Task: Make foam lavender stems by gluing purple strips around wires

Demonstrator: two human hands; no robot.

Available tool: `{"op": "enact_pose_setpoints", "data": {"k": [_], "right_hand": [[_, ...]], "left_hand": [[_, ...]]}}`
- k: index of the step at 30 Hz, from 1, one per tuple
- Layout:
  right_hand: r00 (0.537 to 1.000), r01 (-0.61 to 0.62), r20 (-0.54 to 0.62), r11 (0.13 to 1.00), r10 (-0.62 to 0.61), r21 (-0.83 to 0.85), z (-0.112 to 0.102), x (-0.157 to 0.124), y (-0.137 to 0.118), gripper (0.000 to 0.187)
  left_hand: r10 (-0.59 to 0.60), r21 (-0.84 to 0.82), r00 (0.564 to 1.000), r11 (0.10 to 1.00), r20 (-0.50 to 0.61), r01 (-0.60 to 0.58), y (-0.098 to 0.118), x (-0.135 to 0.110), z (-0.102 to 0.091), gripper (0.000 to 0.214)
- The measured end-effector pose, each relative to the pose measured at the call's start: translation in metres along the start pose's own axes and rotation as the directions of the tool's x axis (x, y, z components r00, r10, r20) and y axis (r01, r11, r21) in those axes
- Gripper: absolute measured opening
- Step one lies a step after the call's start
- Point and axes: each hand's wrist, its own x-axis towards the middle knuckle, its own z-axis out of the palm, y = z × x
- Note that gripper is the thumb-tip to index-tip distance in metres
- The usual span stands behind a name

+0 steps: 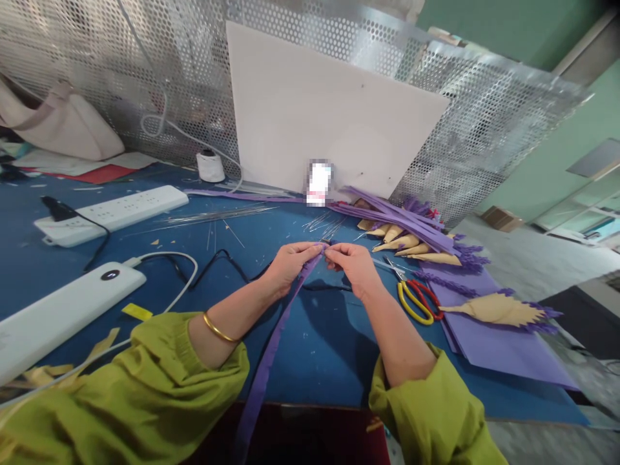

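A long purple paper strip [272, 352] runs from my fingertips down over the table's front edge. My left hand [294, 263] pinches its upper end between thumb and fingers. Close against it, my right hand [352, 263] is also closed, thumb and index finger pressed together at the same end of the strip. Whatever else lies between the fingertips is too small to make out. Right of my right hand lie scissors [417, 298] with one yellow and one red handle. Thin wires [324, 226] are scattered just beyond my hands.
Wrapped purple flower bundles [416, 248] and purple sheets [508, 349] lie on the right. On the left are a power strip [121, 213], a white device [72, 316] and cables. A thread spool [210, 166] and a bright phone-like screen [318, 183] stand at the back, before a white board [329, 110].
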Motion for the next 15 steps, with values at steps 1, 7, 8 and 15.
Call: {"op": "enact_pose_setpoints", "data": {"k": [1, 7, 8, 15], "right_hand": [[1.000, -0.011, 0.001, 1.000, 0.011, 0.001, 0.0000, 0.0002, -0.0003, 0.020], [0.997, 0.039, -0.069, 0.999, -0.041, -0.020, 0.0016, 0.0002, -0.0023, 0.019], [0.995, 0.057, -0.077, 0.998, -0.059, -0.029, 0.0020, 0.0000, -0.0023, 0.018], [0.988, 0.133, -0.056, 0.980, -0.143, -0.146, 0.0030, -0.0003, 0.0021, 0.013]], "left_hand": [[0.000, 0.002, 1.000, 1.000, 0.001, 0.000, -0.0005, 0.0003, -0.0003, 0.034], [-0.020, 0.033, 0.999, 0.999, -0.027, 0.021, -0.0025, -0.0002, -0.0014, 0.035], [-0.030, 0.030, 0.999, 0.999, -0.030, 0.031, -0.0022, -0.0009, -0.0013, 0.035], [0.056, 0.106, 0.989, 0.993, -0.134, -0.042, 0.0000, -0.0028, 0.0005, 0.029]]}}
